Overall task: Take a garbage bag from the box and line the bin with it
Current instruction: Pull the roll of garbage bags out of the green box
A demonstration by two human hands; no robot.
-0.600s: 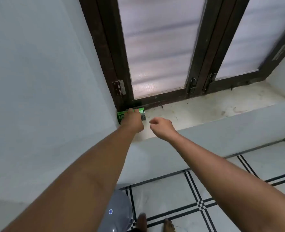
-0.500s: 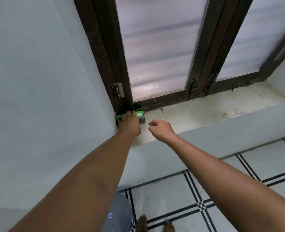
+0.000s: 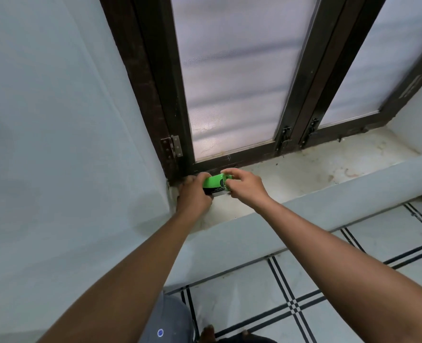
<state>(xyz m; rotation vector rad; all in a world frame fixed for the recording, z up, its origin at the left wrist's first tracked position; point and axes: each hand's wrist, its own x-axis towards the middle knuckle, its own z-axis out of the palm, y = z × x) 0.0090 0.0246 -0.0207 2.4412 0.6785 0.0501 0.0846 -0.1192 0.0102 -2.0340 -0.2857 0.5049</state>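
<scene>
A small green box (image 3: pixel 214 183) of garbage bags is held just above the left end of the window sill (image 3: pixel 304 174). My left hand (image 3: pixel 192 194) grips its left end from below and behind. My right hand (image 3: pixel 244 185) pinches the box's right end with thumb and fingers. The lower face of the box shows black and white print. No bag is visible outside the box. The grey bin (image 3: pixel 166 320) shows only as a rounded top at the bottom edge, below my left forearm.
A dark wooden window frame (image 3: pixel 170 100) with frosted panes rises behind the sill. A pale wall (image 3: pixel 56 144) stands close on the left. The tiled floor (image 3: pixel 304 293) with black lines lies below, and my bare toes (image 3: pixel 207 332) show beside the bin.
The box has come away from the sill's corner, now lifted in my left hand. My right hand has moved left from a loose fist onto the box's right end.
</scene>
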